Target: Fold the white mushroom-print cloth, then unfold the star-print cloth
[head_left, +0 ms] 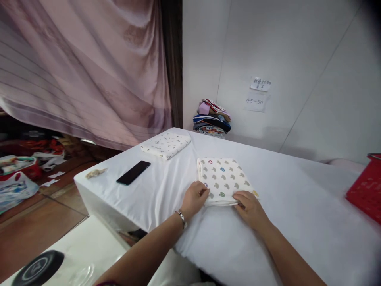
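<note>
A folded white cloth (224,174) with grey, blue, red and green mushroom prints lies flat on the white-covered table (282,190). At its near left corner, my left hand (195,196) has its fingers closed on the edge. My right hand (249,206) pinches the near edge toward the right, thumb beneath and fingers on top. A bracelet circles my left wrist. Farther back on the left rests a second folded white cloth (166,145) with small dark prints, apart from both hands.
A black phone (133,172) and a small beige item (95,172) lie on the table's left part. A red basket (367,186) stands at the right edge. A stack of folded clothes (212,119) sits behind the table by the wall. A pink curtain (119,71) hangs at left.
</note>
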Action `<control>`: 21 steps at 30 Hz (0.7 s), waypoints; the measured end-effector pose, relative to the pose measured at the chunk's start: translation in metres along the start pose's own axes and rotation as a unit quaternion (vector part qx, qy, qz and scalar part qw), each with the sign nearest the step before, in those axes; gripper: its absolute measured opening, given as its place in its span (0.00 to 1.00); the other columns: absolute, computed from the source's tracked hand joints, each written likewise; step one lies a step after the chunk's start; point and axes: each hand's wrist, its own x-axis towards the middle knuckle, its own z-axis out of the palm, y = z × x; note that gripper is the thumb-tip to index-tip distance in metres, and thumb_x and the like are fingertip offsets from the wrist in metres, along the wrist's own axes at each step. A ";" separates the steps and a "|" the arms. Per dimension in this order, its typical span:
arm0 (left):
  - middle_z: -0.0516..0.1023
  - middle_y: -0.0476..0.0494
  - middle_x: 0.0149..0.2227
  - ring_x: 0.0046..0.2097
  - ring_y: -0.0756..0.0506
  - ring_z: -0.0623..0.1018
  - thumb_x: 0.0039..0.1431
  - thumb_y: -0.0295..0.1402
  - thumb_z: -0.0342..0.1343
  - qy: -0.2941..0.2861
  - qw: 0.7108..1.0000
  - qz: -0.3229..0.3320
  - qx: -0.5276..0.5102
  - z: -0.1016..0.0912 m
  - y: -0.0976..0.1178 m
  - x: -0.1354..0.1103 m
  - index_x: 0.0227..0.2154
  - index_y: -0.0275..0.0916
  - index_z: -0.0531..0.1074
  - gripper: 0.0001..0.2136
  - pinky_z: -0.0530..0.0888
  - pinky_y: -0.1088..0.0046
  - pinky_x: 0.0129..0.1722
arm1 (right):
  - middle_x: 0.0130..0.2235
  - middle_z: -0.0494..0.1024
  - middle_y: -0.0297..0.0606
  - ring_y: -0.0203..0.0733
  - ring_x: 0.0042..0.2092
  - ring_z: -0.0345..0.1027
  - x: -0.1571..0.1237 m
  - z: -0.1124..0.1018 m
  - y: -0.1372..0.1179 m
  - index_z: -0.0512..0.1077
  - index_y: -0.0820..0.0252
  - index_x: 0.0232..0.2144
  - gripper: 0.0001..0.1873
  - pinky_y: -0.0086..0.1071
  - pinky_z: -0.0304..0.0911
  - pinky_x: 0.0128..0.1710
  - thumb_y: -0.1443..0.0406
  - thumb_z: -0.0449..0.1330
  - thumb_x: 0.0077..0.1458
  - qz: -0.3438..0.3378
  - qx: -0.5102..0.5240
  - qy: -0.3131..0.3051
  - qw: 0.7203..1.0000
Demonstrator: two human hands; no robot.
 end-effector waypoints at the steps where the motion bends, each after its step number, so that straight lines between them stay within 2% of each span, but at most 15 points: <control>1: 0.73 0.49 0.29 0.34 0.50 0.72 0.53 0.30 0.53 0.003 0.999 -0.042 -0.007 -0.001 0.000 0.005 0.22 0.40 0.70 0.06 0.68 0.74 0.36 | 0.41 0.75 0.43 0.47 0.43 0.68 -0.001 0.000 0.000 0.72 0.59 0.39 0.10 0.42 0.65 0.44 0.66 0.54 0.54 0.004 0.001 0.000 1.000; 4: 0.74 0.49 0.32 0.32 0.51 0.72 0.52 0.34 0.54 -0.004 0.985 -0.173 -0.003 -0.006 -0.005 0.026 0.25 0.40 0.70 0.05 0.67 0.75 0.35 | 0.43 0.74 0.43 0.47 0.45 0.67 -0.002 0.000 0.000 0.71 0.58 0.41 0.12 0.43 0.65 0.45 0.65 0.54 0.54 0.019 -0.001 -0.010 1.000; 7: 0.75 0.48 0.31 0.32 0.49 0.73 0.52 0.39 0.55 -0.007 0.970 -0.242 0.014 -0.005 -0.013 0.047 0.26 0.40 0.69 0.08 0.66 0.75 0.32 | 0.45 0.73 0.43 0.47 0.47 0.66 -0.003 0.000 -0.001 0.70 0.57 0.45 0.15 0.43 0.64 0.47 0.65 0.55 0.54 0.014 -0.012 -0.023 1.000; 10: 0.75 0.47 0.28 0.31 0.47 0.73 0.51 0.43 0.55 -0.015 0.961 -0.273 0.031 0.002 -0.019 0.060 0.25 0.40 0.66 0.12 0.64 0.74 0.28 | 0.49 0.71 0.43 0.48 0.51 0.64 -0.003 -0.001 -0.002 0.67 0.56 0.50 0.20 0.44 0.62 0.50 0.63 0.55 0.54 -0.008 -0.025 -0.026 0.999; 12: 0.74 0.47 0.27 0.30 0.47 0.73 0.51 0.42 0.55 -0.023 0.958 -0.283 0.045 0.008 -0.022 0.062 0.23 0.40 0.65 0.11 0.63 0.74 0.27 | 0.52 0.70 0.44 0.49 0.52 0.63 -0.002 -0.002 -0.003 0.65 0.56 0.52 0.22 0.45 0.61 0.51 0.62 0.55 0.55 -0.021 -0.028 -0.031 0.999; 17: 0.73 0.48 0.25 0.29 0.48 0.72 0.53 0.36 0.52 -0.032 0.956 -0.283 0.064 0.015 -0.026 0.056 0.22 0.40 0.63 0.08 0.61 0.75 0.26 | 0.51 0.71 0.43 0.48 0.52 0.64 -0.001 -0.002 -0.002 0.67 0.56 0.51 0.20 0.44 0.62 0.50 0.63 0.55 0.55 -0.026 -0.025 -0.036 0.999; 21: 0.74 0.48 0.26 0.30 0.47 0.73 0.52 0.39 0.54 -0.037 0.955 -0.286 0.071 0.013 -0.030 0.062 0.22 0.40 0.63 0.10 0.62 0.75 0.27 | 0.51 0.71 0.44 0.48 0.52 0.65 -0.002 0.001 0.001 0.68 0.56 0.51 0.20 0.45 0.62 0.50 0.63 0.54 0.55 -0.030 -0.024 -0.036 0.999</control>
